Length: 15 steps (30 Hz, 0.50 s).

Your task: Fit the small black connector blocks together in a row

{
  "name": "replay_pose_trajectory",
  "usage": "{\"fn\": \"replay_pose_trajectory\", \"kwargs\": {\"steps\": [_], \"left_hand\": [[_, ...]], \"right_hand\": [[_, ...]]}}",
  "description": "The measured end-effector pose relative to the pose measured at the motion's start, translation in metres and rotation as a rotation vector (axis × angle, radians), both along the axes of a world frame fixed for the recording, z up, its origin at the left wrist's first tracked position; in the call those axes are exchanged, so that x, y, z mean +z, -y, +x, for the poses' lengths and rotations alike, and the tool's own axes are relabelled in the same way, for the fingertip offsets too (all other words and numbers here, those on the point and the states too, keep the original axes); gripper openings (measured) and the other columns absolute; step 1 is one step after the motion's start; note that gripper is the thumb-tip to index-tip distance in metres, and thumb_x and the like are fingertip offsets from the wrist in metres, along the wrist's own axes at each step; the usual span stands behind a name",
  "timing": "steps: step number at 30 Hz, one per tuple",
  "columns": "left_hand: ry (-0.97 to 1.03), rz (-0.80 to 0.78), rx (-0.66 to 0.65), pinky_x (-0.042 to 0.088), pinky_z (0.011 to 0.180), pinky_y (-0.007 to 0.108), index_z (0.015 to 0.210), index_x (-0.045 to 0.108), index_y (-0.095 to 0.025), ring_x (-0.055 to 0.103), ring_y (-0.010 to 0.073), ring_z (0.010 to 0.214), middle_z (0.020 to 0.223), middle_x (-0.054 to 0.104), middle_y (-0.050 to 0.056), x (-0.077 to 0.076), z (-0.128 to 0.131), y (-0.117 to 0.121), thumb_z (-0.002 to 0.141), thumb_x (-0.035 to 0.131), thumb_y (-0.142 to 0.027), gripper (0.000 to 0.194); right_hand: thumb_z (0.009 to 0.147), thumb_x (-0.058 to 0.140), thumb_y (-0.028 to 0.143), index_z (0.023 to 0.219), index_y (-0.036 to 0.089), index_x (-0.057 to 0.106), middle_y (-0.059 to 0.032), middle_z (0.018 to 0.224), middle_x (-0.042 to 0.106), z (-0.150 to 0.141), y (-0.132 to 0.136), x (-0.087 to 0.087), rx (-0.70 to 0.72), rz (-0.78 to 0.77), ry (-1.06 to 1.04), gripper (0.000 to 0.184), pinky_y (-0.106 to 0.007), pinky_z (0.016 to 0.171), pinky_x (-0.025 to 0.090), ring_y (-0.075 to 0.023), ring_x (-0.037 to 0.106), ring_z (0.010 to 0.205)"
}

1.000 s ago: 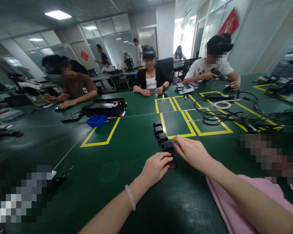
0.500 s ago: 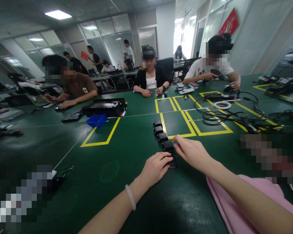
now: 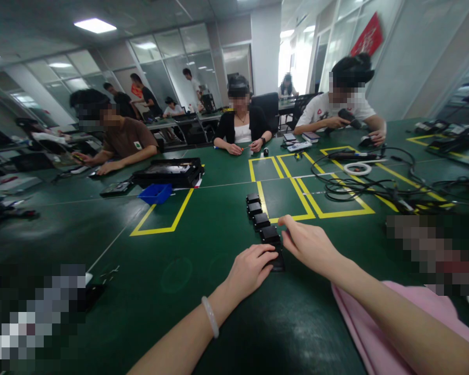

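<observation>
A line of several small black box-shaped pieces [image 3: 261,220] runs away from me across the green table. At its near end lies a flat black piece [image 3: 278,262], partly covered by my left hand [image 3: 250,264]. The fingers and thumb of that hand bend over the flat piece's left side and hold it against the table. My right hand [image 3: 301,235] is closed, its fingers curled and pressed together just right of the nearest black box-shaped piece. Whatever its fingertips hold, if anything, is hidden or too small to make out.
Yellow tape rectangles [image 3: 287,219] mark the green table [image 3: 219,224]. Left stand a blue tray [image 3: 155,194] and a black case [image 3: 170,172]. Tangled black cables [image 3: 347,187] and a white tape ring [image 3: 357,169] lie right. Pink cloth [image 3: 402,317] is under my right forearm. Co-workers sit opposite.
My hands and the black pieces stay practically in place; the view shifts very slightly. In the background, standing people have moved to the left.
</observation>
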State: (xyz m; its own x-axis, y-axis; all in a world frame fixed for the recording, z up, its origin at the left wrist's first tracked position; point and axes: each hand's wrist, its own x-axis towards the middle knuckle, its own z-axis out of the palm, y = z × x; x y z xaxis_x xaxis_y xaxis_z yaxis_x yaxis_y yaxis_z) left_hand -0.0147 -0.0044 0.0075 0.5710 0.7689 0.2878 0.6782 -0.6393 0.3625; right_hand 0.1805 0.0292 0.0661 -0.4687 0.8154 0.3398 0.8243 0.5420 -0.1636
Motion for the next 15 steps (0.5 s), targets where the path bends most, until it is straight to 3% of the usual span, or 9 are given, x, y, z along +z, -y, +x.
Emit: {"fn": "replay_pose_trajectory", "kwargs": {"steps": [6,15], "left_hand": [[0.006,0.024,-0.004,0.047,0.096,0.037,0.116,0.055,-0.024,0.054,0.0198,0.111,0.125,0.056,0.004,0.0004,0.0,0.0006,0.089,0.054,-0.019,0.028],[0.003,0.012,-0.006,0.047,0.096,0.037,0.117,0.055,-0.024,0.054,0.0197,0.112,0.125,0.056,0.003,0.0008,-0.0003,0.0005,0.089,0.054,-0.019,0.028]], "right_hand": [[0.096,0.038,0.032,0.09,0.02,0.052,-0.0013,0.074,0.067,0.0015,0.0003,0.0017,0.005,0.011,0.057,0.019,-0.024,0.054,0.029,-0.0149,0.062,0.063],[0.094,0.037,0.023,0.095,0.019,0.052,-0.001,0.078,0.068,0.0001,0.0008,0.0025,-0.001,0.011,0.024,0.015,-0.024,0.055,0.031,-0.0142,0.063,0.066]]}}
